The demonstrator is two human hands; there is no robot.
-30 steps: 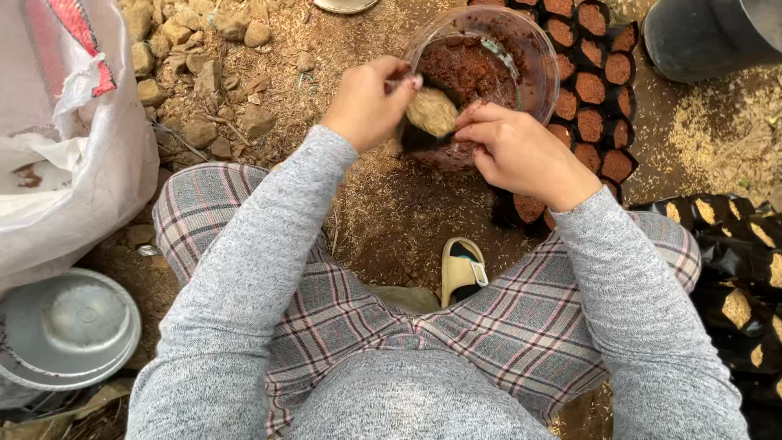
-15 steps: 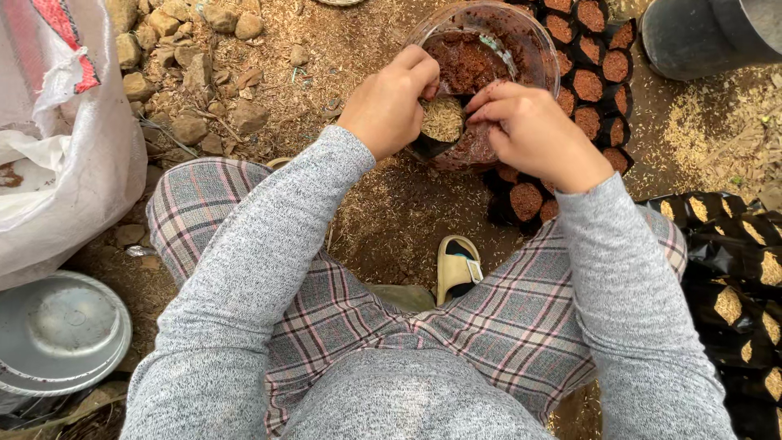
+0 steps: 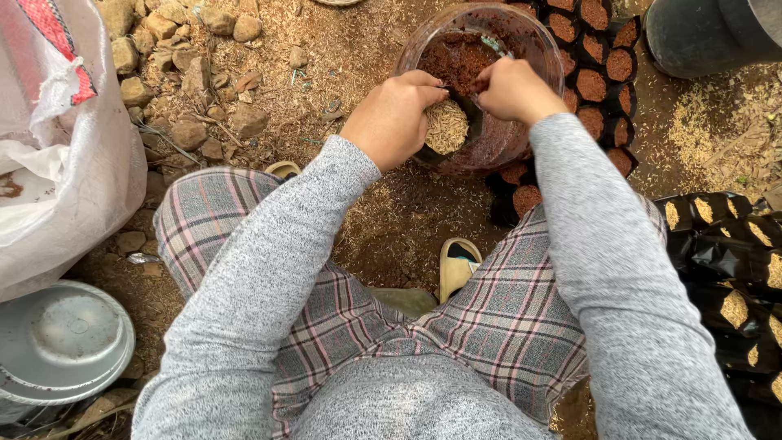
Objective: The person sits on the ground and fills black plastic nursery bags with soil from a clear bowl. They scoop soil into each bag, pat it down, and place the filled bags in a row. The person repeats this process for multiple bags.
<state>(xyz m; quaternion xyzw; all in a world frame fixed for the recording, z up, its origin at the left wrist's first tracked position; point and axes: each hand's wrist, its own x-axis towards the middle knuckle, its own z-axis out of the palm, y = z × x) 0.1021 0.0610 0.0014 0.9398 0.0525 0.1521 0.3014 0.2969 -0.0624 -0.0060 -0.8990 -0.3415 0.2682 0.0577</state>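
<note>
Small black bag (image 3: 450, 130) of pale husk — between both hands; left hand (image 3: 395, 118) gripping its rim; right hand (image 3: 511, 90) pinching opposite edge; clear bowl (image 3: 529, 33) of brown soil just behind.

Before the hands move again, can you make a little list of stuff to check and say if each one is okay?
1. Small black bag held over the clear bowl: ok, it sits above the bowl's near side.
2. Left hand gripping the bag's edge: ok, fingers curl round its rim.
3. Right hand touching the bag: ok, fingertips are at its far rim.
4. Bag filled with pale husks: ok, husks reach its top.
5. Reddish-brown soil left in the bowl: ok, a heap shows.
6. Bag's bottom closed: cannot tell, it is hidden.
</note>
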